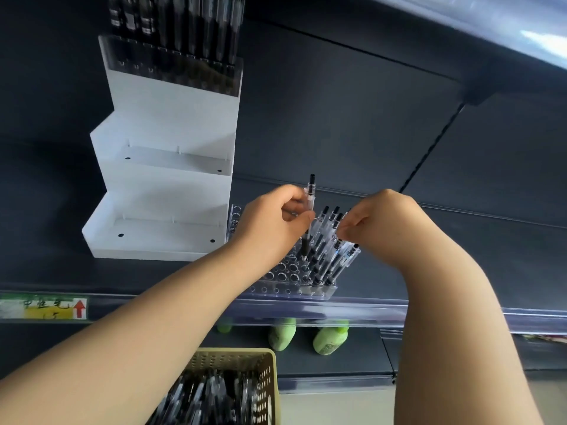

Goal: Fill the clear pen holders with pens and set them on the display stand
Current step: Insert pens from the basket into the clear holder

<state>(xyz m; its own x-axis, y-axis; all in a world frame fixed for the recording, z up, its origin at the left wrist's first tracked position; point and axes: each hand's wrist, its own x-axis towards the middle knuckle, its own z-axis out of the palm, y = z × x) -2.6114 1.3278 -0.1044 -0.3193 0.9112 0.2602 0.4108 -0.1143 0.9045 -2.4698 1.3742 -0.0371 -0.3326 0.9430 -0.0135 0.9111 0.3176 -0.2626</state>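
A clear pen holder point(285, 279) with many round holes lies on the dark shelf, its right side filled with several black-and-clear pens point(329, 240). My left hand point(270, 222) grips one pen point(310, 207) upright, its tip down at a hole in the holder. My right hand point(377, 222) pinches a bundle of pens at their tops, just right of the holder. The white stepped display stand point(165, 191) stands to the left; its top step carries a clear holder full of black pens point(178, 35), while the two lower steps are bare.
A beige perforated basket point(233, 391) full of pens sits below, in front of the shelf. Green bottles point(329, 338) stand on the lower shelf. A price label point(43, 308) with a red arrow is on the shelf rail. Another shelf overhangs at top right.
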